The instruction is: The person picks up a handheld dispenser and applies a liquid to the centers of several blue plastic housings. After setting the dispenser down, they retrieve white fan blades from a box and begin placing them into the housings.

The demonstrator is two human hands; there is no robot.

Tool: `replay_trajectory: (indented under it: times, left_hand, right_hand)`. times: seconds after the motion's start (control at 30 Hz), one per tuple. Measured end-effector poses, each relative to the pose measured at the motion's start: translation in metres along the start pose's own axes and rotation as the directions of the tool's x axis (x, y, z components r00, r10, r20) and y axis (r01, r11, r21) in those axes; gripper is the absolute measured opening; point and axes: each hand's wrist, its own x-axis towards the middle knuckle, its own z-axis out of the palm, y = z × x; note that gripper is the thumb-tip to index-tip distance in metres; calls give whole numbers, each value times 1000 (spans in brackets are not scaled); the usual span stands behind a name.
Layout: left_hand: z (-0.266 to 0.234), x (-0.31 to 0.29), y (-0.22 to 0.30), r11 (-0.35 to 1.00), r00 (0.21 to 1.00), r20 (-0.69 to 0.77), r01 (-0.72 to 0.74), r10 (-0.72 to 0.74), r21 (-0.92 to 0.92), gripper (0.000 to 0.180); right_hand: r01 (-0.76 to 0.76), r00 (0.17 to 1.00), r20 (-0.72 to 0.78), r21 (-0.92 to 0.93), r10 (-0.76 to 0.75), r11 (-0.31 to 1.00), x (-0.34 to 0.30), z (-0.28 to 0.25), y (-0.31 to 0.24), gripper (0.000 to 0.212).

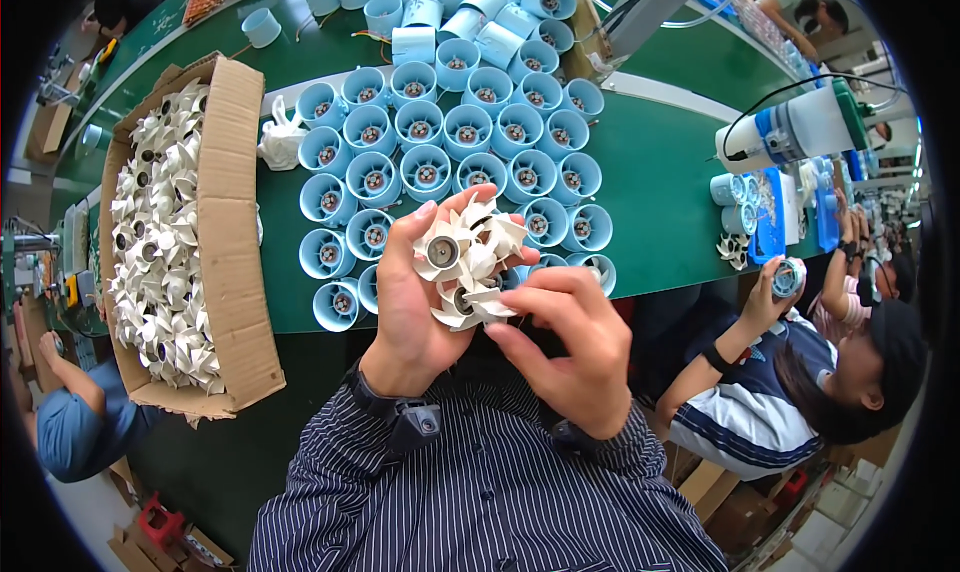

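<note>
Several white fan impellers lie in my left hand, its palm up and its fingers curled round them. My right hand pinches a blade of the lowest impeller between thumb and fingers. Beyond my hands, rows of light blue round fan housings stand on the green table, open ends up, with a motor and wires inside each. One housing at the right of the front row has something white in it. My hands hide part of the nearest rows.
At the left, a cardboard box holds a heap of white impellers. A white crumpled bag sits beside it. More blue housings are piled at the back. On the right, a co-worker holds a round part near a blue tray.
</note>
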Motion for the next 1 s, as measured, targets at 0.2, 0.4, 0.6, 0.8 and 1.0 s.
replay_trajectory:
  times: [0.2,0.4,0.6,0.8,1.0]
  left_hand:
    - [-2,1,1,996,996,-39,-85,84,-21,60]
    - [2,-1,2,981,998,-50,-45,36,-188,58]
    - [-13,2,6,969,999,46,4,8,-247,60]
    - [-13,3,6,976,996,85,10,9,-216,61]
    - [-14,2,1,980,993,114,10,13,-197,64]
  right_hand:
    - [157,988,9,-75,-157,985,5,8,7,25]
    - [101,993,-65,-8,-102,995,5,-8,12,20]
    - [-353,843,-175,533,509,769,-8,-26,33,6]
    - [-260,965,-20,60,261,964,-6,-46,68,8]
    - [-118,965,191,-304,182,945,5,-38,66,6]
